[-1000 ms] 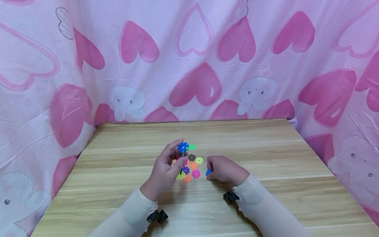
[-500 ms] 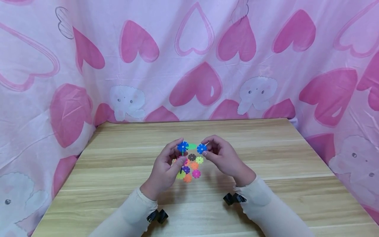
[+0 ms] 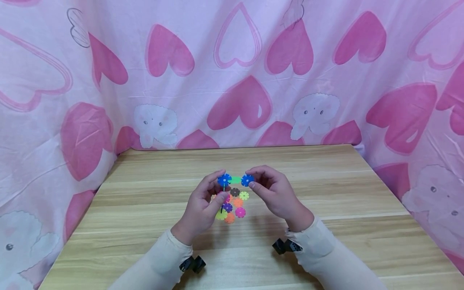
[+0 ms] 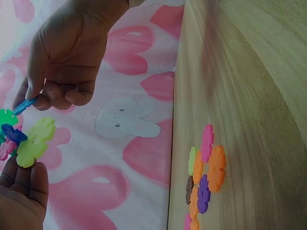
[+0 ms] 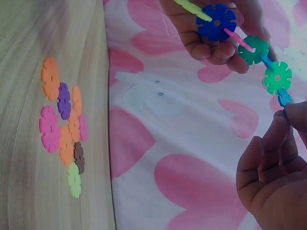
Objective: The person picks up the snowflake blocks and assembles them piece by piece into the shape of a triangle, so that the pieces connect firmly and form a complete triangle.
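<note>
My left hand (image 3: 214, 192) holds a small chain of joined plastic snowflake discs (image 5: 249, 48) above the wooden table (image 3: 145, 209). A blue disc (image 3: 224, 179) tops the chain, and a light green disc (image 3: 235, 179) sticks out to its right. My right hand (image 3: 254, 181) pinches a second blue disc (image 3: 247, 180) against the edge of that green disc. In the right wrist view this blue disc (image 5: 285, 97) touches the green disc (image 5: 277, 76) at the chain's end. Several loose coloured discs (image 3: 232, 207) lie flat on the table under both hands.
A pink cloth with hearts and elephants (image 3: 239, 80) hangs behind and beside the table. The loose discs (image 4: 204, 177) lie in a tight cluster near the table's middle. Bare wood (image 3: 326, 181) surrounds them on every side.
My right hand rose from the table with the blue disc and brought it up to the green disc at the chain's end. The left hand stayed in place.
</note>
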### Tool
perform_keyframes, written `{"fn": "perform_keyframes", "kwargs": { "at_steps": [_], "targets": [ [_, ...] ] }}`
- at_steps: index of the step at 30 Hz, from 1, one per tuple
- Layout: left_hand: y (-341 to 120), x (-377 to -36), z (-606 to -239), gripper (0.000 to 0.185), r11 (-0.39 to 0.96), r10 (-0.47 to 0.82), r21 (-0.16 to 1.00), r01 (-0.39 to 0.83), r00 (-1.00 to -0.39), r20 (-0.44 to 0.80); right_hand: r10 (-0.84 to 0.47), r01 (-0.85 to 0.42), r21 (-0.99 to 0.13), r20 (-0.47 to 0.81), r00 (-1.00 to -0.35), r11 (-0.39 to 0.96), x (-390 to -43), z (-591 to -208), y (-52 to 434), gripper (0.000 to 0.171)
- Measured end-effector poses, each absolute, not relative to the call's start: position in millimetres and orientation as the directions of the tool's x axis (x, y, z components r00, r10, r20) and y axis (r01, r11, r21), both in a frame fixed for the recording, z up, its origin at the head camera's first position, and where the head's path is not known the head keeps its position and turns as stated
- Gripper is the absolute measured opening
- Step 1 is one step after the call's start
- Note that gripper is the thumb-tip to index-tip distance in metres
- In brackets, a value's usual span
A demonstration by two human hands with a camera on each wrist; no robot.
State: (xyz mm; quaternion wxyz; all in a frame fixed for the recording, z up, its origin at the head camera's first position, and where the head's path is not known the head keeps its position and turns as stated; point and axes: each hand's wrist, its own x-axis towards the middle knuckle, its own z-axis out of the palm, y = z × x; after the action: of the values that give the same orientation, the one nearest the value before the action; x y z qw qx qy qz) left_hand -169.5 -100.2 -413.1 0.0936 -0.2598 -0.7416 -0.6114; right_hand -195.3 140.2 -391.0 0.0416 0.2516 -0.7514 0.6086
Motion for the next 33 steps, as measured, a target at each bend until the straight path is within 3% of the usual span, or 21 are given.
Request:
{"fn": "perform_keyframes", "kwargs": {
  "at_steps": [25,33],
  "targets": [
    [-103.9,-167.9,-411.7,0.060,0.116,0.307,0.888,0.445,-0.866,0.394,-0.307,-0.555,-0.806,0.486,-0.818,0.205,-188.9,-393.4,135.2,0.027],
    [-102.8,-168.4,-411.5,0.060,0.130,0.301,0.866,0.484,-0.851,0.430,-0.306,-0.592,-0.781,0.525,-0.794,0.197,-189.4,-394.8,132.6,0.031]
  ]
}}
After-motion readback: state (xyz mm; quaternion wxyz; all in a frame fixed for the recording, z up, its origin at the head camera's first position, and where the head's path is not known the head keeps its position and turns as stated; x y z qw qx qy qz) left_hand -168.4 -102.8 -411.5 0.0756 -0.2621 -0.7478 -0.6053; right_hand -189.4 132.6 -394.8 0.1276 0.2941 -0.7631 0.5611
